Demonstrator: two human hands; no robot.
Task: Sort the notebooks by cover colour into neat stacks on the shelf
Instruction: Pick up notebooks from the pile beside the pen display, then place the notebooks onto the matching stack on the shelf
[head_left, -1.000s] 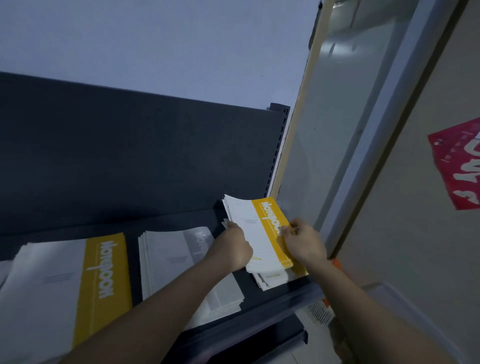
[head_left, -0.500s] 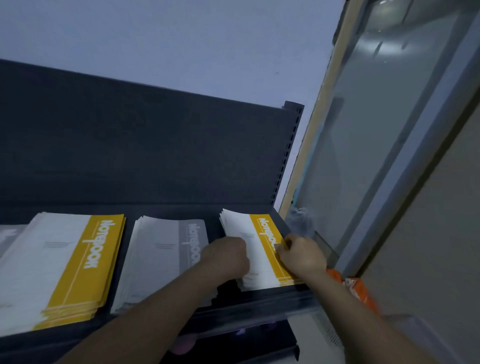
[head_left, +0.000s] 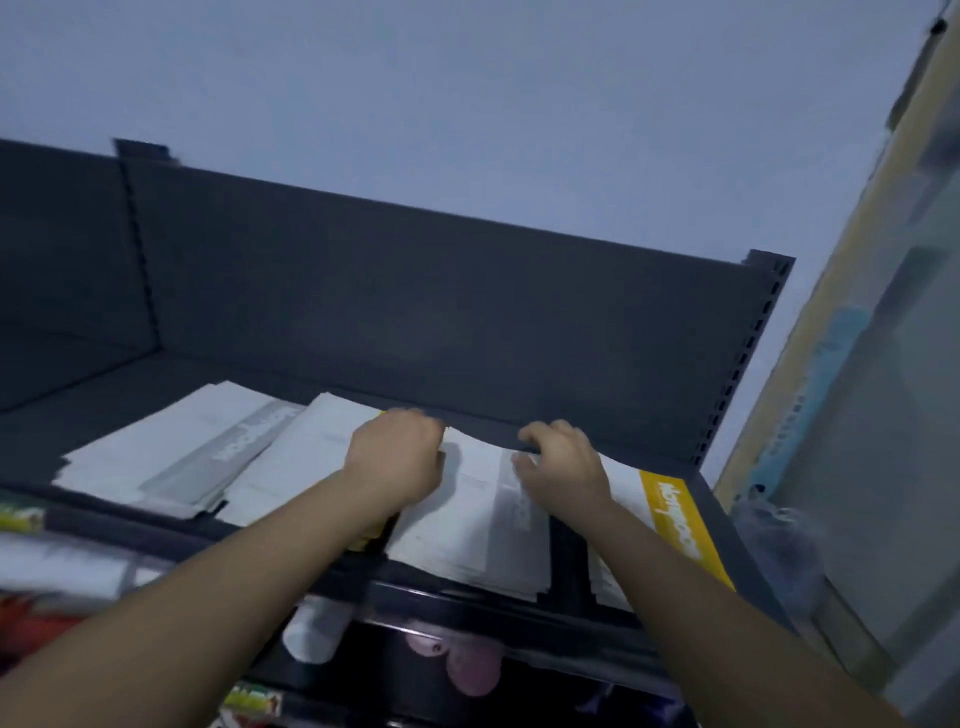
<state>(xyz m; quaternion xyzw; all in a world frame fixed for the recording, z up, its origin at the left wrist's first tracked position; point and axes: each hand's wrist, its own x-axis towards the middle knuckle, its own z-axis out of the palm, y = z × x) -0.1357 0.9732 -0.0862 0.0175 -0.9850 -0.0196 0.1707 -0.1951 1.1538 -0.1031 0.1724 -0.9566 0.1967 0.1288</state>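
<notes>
Grey-band notebook stack (head_left: 467, 519), mid-shelf (head_left: 104, 410), long axis near-to-far: left hand (head_left: 395, 457) at far-left corner, right hand (head_left: 563, 467) at far-right, equally near; fingers (head_left: 545, 434) curled, grip cannot be told.

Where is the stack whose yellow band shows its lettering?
Head view: the yellow-banded stack lies at the shelf's right end, right of the grey-banded stack under the right hand.

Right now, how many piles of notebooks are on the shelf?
4: left grey pile, yellow pile under left hand, middle grey pile, right yellow pile. More may be hidden.
</notes>
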